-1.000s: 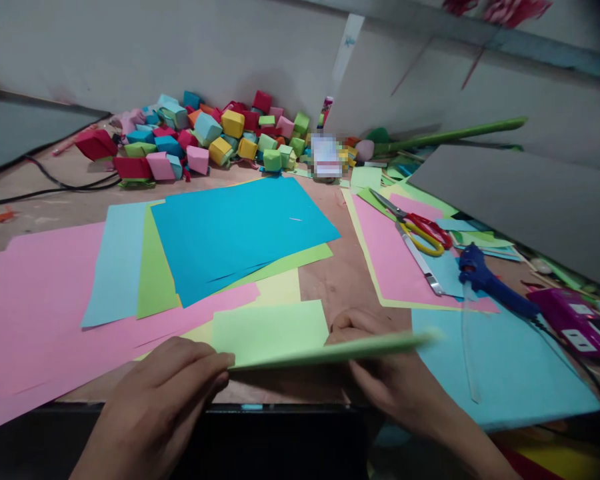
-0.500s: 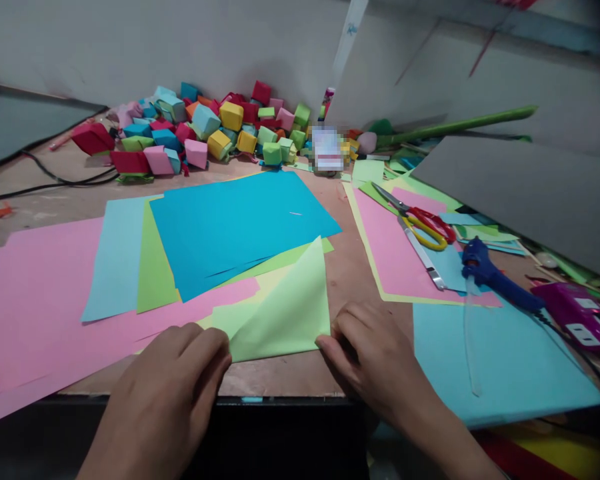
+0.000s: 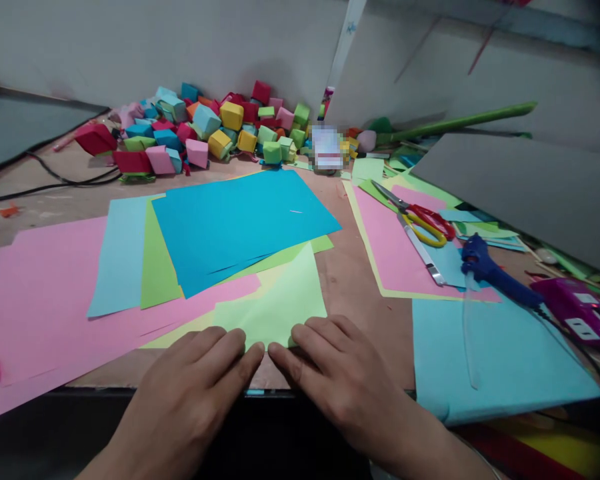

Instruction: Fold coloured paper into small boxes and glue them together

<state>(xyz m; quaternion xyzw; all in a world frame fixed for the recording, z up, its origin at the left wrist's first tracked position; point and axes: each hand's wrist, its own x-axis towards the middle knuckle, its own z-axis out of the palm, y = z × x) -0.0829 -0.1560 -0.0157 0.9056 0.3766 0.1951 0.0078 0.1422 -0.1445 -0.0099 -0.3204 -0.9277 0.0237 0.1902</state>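
A pale green sheet of paper (image 3: 285, 303) lies at the front of the table, its far corner lifted a little. My left hand (image 3: 195, 387) grips its near edge from the left, fingers on top and thumb at the rim. From the other side my right hand (image 3: 347, 373) holds the same edge, and the two thumb tips almost meet at the middle. The fingers cover part of that edge. Bright blue sheets (image 3: 240, 223) lie just beyond, over green paper. Pink sheets (image 3: 45, 307) spread out to the left.
Several coloured paper cubes (image 3: 207, 122) are heaped along the wall. On the right lie scissors (image 3: 425, 227), a cutter knife (image 3: 420, 253), a blue glue gun (image 3: 500, 277), a purple power strip (image 3: 575, 303) and a light blue sheet (image 3: 495, 360). A grey board (image 3: 525, 193) juts in there.
Both hands have slid inward along the near edge until the thumbs nearly touch. The raised corner of the pale green sheet has dropped lower and flatter.
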